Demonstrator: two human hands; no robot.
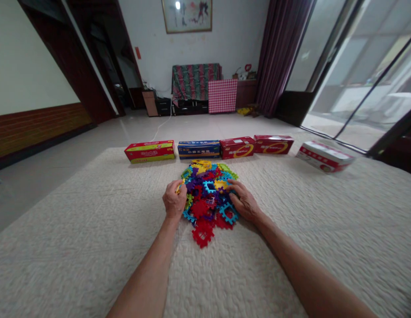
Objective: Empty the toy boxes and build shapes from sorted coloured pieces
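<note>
A heap of plastic interlocking building pieces (200, 208) in red, blue, purple, yellow and green lies on the quilted cover. At its left side my left hand (175, 198) is closed around a yellow interlocking piece (179, 187), part of which shows between thumb and fingers. My right hand (244, 202) rests against the heap's right side, fingers apart. Its fingertips reach the pile near another yellow piece (220, 185), and I see nothing gripped in it. One red piece (203, 234) lies at the near edge of the heap, and a light blue square frame piece (229, 213) sits below my right hand.
Beyond the heap stand a red and green box (150, 151), a blue box (199, 150) and two red boxes (237, 148) (273, 145) in a row. A white and red box (325, 157) sits farther right. The quilted cover (93, 229) spreads under everything.
</note>
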